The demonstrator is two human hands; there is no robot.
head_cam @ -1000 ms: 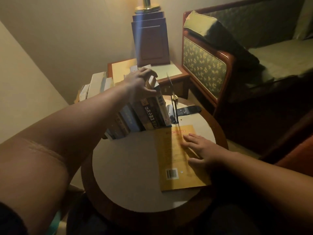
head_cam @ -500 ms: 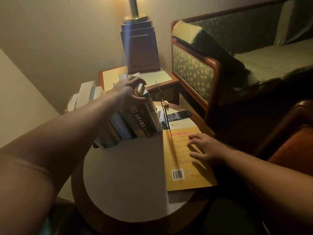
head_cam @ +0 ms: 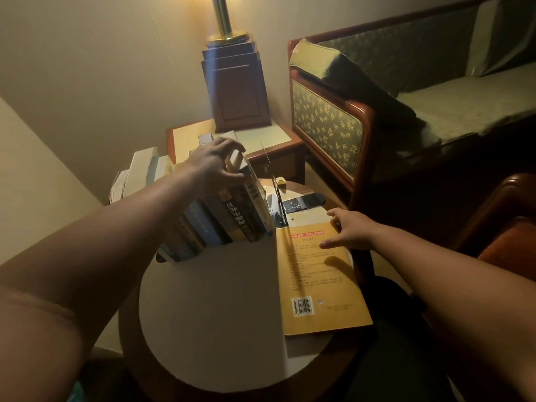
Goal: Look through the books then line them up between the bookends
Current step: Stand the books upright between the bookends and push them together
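A row of books [head_cam: 220,224] stands spine-out and leaning on the round white-topped table [head_cam: 211,311]. My left hand [head_cam: 214,166] rests on top of the row, fingers curled over the tops of the rightmost books. A thin dark bookend [head_cam: 278,204] stands just right of the row. A yellow book [head_cam: 316,285] lies flat, back cover up with a barcode, at the table's right edge. My right hand [head_cam: 348,230] hovers over its far end, fingers spread, fingertips near the cover, holding nothing.
Behind the table stands a small wooden side table [head_cam: 278,143] with a dark lamp base [head_cam: 236,91]. A green patterned sofa [head_cam: 406,111] fills the right. An orange-brown chair arm [head_cam: 510,221] is at the far right. Pale books [head_cam: 136,172] lie behind my left forearm.
My right hand has lifted off the yellow book's middle and shifted toward its far end. My left hand stays on the tops of the books.
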